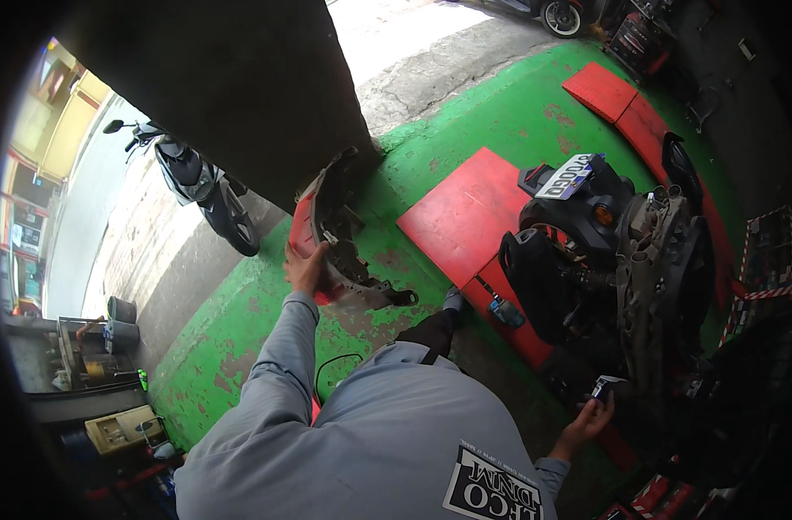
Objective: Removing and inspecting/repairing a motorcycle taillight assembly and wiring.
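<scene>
1. Counting what shows: one plastic body panel (339, 238), black with a red edge, in the person's grip; one small dark box-shaped part (606, 387) at the other hand; one stripped scooter (625, 260) on the right; one parked scooter (201, 186) out on the pavement to the left; two red ramp boards (465, 212) on the green floor (240, 321), the second one (625, 108) farther back.
2. The panel stands up on end, its long axis running from the top near the dark pillar (240, 87) down toward the lower right, where a black bracket end sticks out over the floor. Its hollow inner side faces right, toward the stripped scooter.
3. The left hand (305, 269) is clamped on the panel's lower left edge, fingers wrapped round the rim, arm stretched out in a grey sleeve.
4. The right hand (591, 420) is held low on the right, fingers closed round the small dark part, just beside the stripped scooter's open frame.
5. The two hands are well apart, with the person's grey-clad body and one dark-trousered leg between them; the panel sits wholly on the left-hand side, above and ahead of that hand.
</scene>
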Tool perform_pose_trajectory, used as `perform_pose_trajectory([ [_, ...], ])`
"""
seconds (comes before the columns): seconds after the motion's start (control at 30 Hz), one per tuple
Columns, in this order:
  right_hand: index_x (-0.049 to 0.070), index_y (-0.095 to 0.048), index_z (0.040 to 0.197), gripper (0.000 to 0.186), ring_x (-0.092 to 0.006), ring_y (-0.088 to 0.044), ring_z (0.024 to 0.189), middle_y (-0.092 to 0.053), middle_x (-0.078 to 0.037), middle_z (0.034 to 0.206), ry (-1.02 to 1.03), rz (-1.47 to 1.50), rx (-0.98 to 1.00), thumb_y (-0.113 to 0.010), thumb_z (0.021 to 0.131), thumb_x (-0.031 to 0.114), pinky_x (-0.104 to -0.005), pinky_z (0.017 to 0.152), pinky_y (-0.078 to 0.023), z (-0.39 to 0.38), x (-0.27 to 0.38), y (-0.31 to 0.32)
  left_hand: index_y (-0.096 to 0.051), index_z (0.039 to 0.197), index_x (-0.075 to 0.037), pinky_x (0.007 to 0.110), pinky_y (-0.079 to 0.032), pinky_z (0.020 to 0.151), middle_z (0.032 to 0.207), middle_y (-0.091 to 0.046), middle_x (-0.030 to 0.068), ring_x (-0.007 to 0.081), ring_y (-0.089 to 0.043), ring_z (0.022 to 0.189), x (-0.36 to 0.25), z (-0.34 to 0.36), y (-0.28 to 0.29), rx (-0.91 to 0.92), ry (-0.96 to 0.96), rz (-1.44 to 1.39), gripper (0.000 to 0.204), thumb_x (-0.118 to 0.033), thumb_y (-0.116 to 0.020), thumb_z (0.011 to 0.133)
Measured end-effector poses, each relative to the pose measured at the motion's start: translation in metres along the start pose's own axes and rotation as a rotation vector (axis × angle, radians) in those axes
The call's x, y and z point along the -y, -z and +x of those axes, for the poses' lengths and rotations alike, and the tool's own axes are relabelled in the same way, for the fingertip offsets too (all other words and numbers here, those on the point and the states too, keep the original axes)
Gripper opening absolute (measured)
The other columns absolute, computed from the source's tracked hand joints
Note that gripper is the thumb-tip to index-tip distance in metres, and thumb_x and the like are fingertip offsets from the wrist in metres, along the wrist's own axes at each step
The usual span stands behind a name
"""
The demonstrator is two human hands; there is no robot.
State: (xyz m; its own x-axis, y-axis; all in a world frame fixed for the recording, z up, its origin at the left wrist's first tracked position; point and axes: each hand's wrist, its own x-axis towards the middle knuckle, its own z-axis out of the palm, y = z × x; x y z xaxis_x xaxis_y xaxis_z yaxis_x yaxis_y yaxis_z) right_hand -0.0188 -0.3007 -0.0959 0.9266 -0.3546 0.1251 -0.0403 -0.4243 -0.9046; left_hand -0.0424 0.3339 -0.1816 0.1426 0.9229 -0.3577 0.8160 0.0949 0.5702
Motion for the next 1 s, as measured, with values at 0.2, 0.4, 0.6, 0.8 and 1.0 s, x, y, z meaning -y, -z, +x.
perform_pose_trajectory([
  [0.2,0.0,-0.038,0.147,0.057,-0.0214,-0.06,0.095,-0.061,-0.015,0.117,-0.482,-0.176,-0.049,-0.06,0.099,0.021,-0.033,0.078,-0.05,-0.155,-0.109,0.02,-0.02,0.158,-0.025,0.065,-0.033,0.107,0.154,-0.032,0.0222,0.0486,-0.029,0.14,-0.016,0.042,0.048,-0.089,-0.454,0.36,0.123,-0.057,-0.085,0.059],
  [0.4,-0.001,-0.025,0.153,0.079,-0.0306,-0.059,0.114,-0.053,-0.022,0.135,-0.144,-0.859,0.212,-0.068,0.092,0.026,-0.0389,0.092,-0.05,-0.293,-0.16,0.042,-0.023,0.157,-0.028,0.069,-0.039,0.1,0.154,-0.031,0.0205,0.0459,-0.032,0.139,-0.044,0.063,0.095,-0.017,-0.682,0.607,0.125,-0.05,-0.089,0.053],
  [0.6,0.0,-0.027,0.149,0.075,-0.0252,-0.067,0.089,-0.06,-0.019,0.124,-0.983,-0.188,0.201,-0.069,0.091,0.022,-0.0372,0.072,-0.057,-0.274,-0.122,-0.008,-0.025,0.156,-0.028,0.07,-0.036,0.103,0.154,-0.03,0.0177,0.0441,-0.028,0.142,-0.066,0.086,0.091,0.119,-1.008,0.782,0.121,-0.049,-0.087,0.054],
  [0.8,0.008,-0.035,0.148,0.067,-0.0264,-0.067,0.094,-0.069,-0.014,0.103,-0.642,-0.219,0.222,-0.067,0.093,0.028,-0.0399,0.083,-0.053,-0.217,-0.008,-0.121,-0.023,0.156,-0.024,0.067,-0.04,0.101,0.154,-0.03,0.0172,0.0441,-0.028,0.141,-0.083,0.124,0.06,0.284,-1.323,1.069,0.128,-0.051,-0.088,0.048],
  [1.0,0.006,-0.037,0.147,0.065,-0.0249,-0.067,0.09,-0.069,-0.013,0.1,-0.816,-0.195,0.024,-0.068,0.092,0.022,-0.0403,0.081,-0.053,-0.335,-0.003,-0.105,-0.025,0.156,-0.026,0.06,-0.041,0.103,0.152,-0.034,0.0169,0.0433,-0.034,0.138,-0.137,0.109,-0.019,0.607,-1.595,0.896,0.128,-0.042,-0.091,0.048],
])
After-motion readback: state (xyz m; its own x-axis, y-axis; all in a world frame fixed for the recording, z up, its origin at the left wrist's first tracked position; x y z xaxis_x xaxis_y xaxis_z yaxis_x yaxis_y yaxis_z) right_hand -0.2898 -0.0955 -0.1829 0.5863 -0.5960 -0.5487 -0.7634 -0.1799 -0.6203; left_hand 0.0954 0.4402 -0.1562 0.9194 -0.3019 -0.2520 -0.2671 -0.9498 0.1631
